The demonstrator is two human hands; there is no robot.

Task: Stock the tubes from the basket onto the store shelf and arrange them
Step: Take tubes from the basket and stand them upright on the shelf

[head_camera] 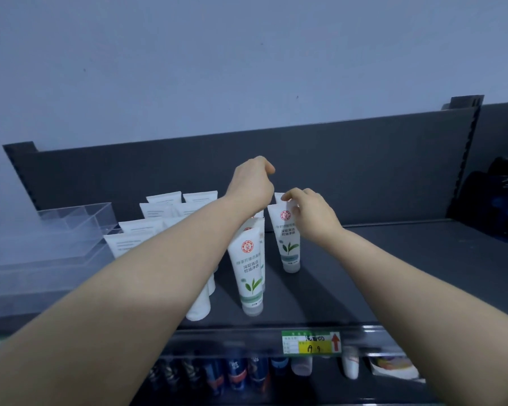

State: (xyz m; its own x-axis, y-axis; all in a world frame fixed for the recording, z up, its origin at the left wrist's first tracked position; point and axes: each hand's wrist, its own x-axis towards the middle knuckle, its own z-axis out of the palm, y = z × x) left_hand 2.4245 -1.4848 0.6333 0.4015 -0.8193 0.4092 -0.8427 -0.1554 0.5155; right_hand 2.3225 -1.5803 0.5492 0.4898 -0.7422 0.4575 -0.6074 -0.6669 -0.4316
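White tubes with a green leaf print stand cap-down on the dark shelf (393, 273). One tube (250, 273) stands near the front, another (286, 238) further back on the right. Plain white tubes (159, 212) stand in rows to the left, partly hidden by my left forearm. My left hand (252, 186) hovers over the rear tubes with its fingers curled; whether it holds anything is hidden. My right hand (308, 212) pinches the top of the right leaf tube. No basket is in view.
A clear plastic tray (71, 230) sits at the shelf's left end. A green and yellow price tag (311, 342) hangs on the front rail. Bottles and cans (238, 373) fill the shelf below. Dark items (499, 206) sit at the far right.
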